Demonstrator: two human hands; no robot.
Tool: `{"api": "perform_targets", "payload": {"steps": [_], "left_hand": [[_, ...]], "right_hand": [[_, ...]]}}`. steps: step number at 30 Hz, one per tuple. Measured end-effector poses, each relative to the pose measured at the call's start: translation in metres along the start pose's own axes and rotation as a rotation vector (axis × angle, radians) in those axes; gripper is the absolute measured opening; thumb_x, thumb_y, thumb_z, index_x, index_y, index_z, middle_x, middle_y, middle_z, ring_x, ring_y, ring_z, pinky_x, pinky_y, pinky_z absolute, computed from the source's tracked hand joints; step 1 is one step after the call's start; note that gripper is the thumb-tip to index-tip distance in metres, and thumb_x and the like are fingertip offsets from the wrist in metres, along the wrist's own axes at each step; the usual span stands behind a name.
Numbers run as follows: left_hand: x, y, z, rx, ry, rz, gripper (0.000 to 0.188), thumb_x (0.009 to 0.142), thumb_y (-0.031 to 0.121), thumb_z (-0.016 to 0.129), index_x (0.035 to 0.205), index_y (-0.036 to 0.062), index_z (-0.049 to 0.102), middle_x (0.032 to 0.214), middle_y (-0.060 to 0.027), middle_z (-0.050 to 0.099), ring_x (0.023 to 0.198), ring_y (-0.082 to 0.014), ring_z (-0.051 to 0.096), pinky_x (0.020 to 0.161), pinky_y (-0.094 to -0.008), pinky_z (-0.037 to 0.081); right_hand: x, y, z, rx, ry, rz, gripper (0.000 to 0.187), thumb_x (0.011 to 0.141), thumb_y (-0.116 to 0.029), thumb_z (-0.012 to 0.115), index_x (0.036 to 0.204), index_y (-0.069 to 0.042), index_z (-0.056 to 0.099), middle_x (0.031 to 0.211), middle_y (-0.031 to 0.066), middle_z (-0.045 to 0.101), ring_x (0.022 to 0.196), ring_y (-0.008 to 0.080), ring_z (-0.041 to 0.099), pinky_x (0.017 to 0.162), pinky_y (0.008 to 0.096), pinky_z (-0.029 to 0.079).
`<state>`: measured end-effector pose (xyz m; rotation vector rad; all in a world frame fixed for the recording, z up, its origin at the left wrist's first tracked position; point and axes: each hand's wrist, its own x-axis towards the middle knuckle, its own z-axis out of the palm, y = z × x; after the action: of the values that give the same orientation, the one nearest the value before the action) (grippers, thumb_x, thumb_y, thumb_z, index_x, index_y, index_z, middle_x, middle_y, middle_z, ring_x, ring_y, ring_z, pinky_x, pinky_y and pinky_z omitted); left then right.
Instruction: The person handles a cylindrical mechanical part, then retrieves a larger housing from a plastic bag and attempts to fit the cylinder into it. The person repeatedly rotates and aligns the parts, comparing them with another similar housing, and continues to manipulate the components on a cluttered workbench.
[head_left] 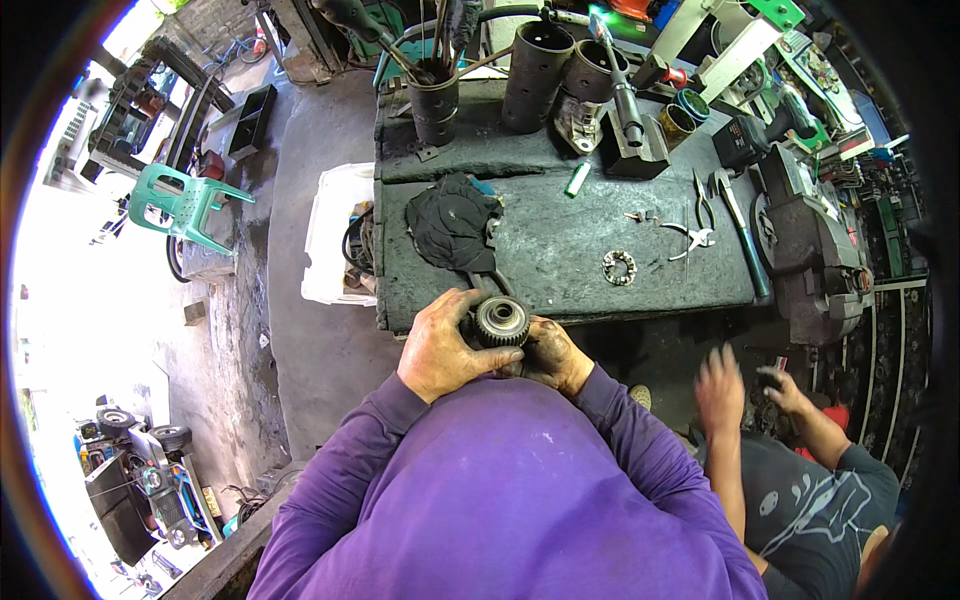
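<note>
A round steel gear (502,318) with fine teeth and a raised hollow hub sits between my hands, just off the near edge of the workbench. My left hand (440,345) curls around its left side, the thumb lying along the near rim. From the right, my right hand (557,356), dark with grease, closes against the gear, its fingertips partly hidden. Just beyond the gear, a dark bar-like piece (492,283) sticks out from a crumpled black cloth (453,222) on the bench.
On the bench (560,225) lie a bearing-like ring (619,267), pliers (690,238), a blue-handled hammer (740,235) and a green lighter (578,179). Metal cylinders (540,75) stand behind; a vise (815,250) is at right. A co-worker's hands (722,390) are near on the right.
</note>
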<state>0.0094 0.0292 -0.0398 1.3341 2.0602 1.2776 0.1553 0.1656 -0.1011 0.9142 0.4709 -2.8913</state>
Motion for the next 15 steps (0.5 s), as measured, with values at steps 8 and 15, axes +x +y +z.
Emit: {"api": "perform_targets", "payload": {"steps": [8, 15], "left_hand": [[-0.001, -0.002, -0.006, -0.02, -0.026, -0.011, 0.074, 0.059, 0.029, 0.1, 0.12, -0.0013, 0.069, 0.101, -0.0119, 0.069, 0.091, -0.025, 0.073, 0.081, -0.0363, 0.059], [-0.003, -0.004, -0.014, -0.027, -0.04, -0.006, 0.075, 0.06, 0.027, 0.1, 0.122, -0.0013, 0.068, 0.105, -0.0123, 0.069, 0.094, -0.0248, 0.073, 0.083, -0.0359, 0.061]], "right_hand": [[0.001, -0.002, 0.002, 0.009, -0.117, -0.015, 0.022, 0.1, -0.011, 0.061, 0.119, -0.001, 0.065, 0.106, 0.0105, 0.07, 0.084, 0.0224, 0.072, 0.064, 0.0343, 0.062], [0.011, 0.004, -0.005, -0.061, -0.143, -0.029, 0.036, 0.097, -0.019, 0.069, 0.129, -0.004, 0.062, 0.118, 0.0103, 0.069, 0.095, 0.0219, 0.073, 0.074, 0.035, 0.066]]}}
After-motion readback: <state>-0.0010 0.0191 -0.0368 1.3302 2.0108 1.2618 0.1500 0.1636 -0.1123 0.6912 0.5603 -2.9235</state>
